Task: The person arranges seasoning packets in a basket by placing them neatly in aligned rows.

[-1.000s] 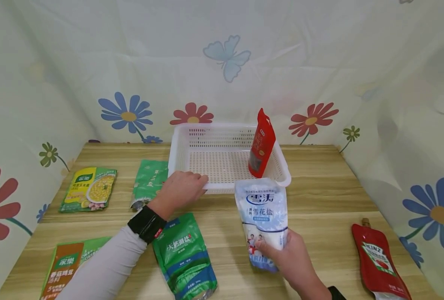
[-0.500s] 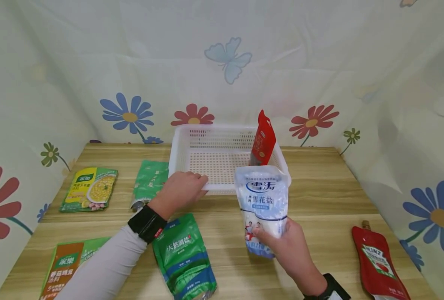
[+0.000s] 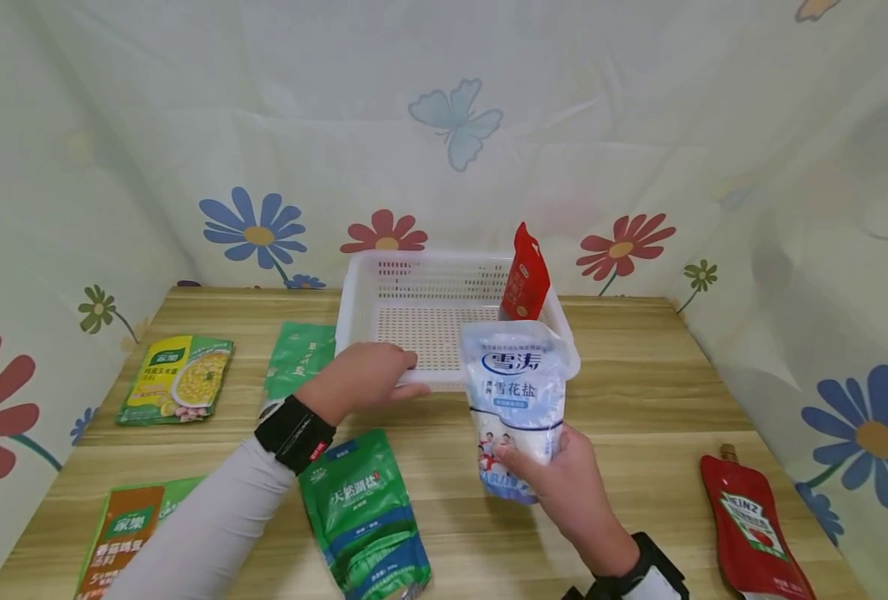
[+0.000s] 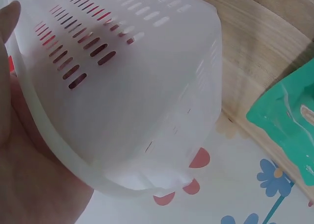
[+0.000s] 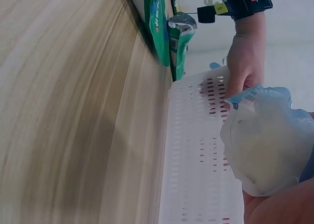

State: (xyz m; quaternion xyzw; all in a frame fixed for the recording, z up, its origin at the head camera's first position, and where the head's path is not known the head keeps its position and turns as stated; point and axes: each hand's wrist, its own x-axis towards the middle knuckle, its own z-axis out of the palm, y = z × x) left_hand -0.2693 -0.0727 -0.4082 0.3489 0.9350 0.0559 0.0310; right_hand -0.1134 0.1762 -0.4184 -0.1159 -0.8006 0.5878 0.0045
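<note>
Head view: pale-blue salt pouch (image 3: 517, 392), upright.

left hand (image 3: 365, 379) curled, right hand (image 3: 564, 475) gripping

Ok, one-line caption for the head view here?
Right hand holds a white-blue salt pouch upright before a white basket whose near rim the left hand grips, packets scattered around.

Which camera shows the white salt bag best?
The head view: the salt bag shows whole and upright, label readable, held at its lower end by the right hand near the white basket. The right wrist view shows only its plain back, close up. The left wrist view doesn't show it.
</note>
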